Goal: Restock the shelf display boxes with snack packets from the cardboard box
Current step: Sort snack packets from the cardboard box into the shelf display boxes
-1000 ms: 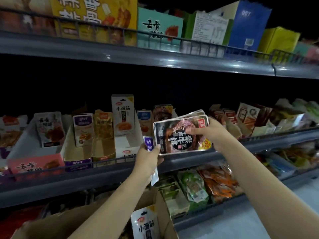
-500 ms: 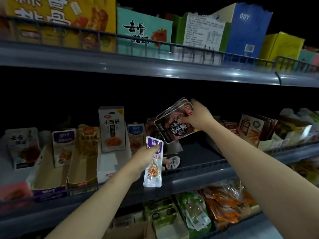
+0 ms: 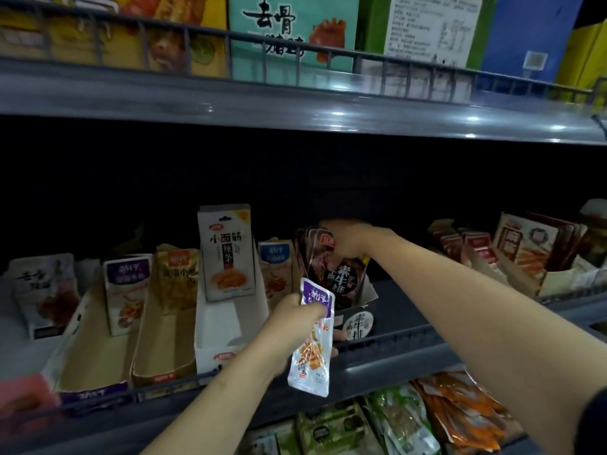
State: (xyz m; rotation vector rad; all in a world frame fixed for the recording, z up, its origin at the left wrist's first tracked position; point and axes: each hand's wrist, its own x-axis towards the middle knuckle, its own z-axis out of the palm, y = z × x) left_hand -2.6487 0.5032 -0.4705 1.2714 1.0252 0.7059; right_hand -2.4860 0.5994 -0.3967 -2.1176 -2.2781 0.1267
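My right hand (image 3: 348,241) grips the top of a small stack of dark snack packets (image 3: 320,264) standing inside a dark display box (image 3: 359,311) on the middle shelf. My left hand (image 3: 290,326) holds a white and purple snack packet (image 3: 312,359) by its upper part; it hangs in front of the shelf rail. Left of the dark box stand a white display box (image 3: 216,339) with one tall white packet (image 3: 226,254), and tan display boxes (image 3: 164,353) with few packets. The cardboard box is out of view.
A wire rail (image 3: 387,339) runs along the shelf's front edge. The upper shelf (image 3: 295,96) overhangs, loaded with large cartons. More display boxes (image 3: 532,257) stand at the right. Green and orange packets (image 3: 460,412) lie on the lower shelf.
My right hand has carried the dark packets from in front of the shelf back and down into the dark display box. My left hand kept the white packet, which now hangs in full view.
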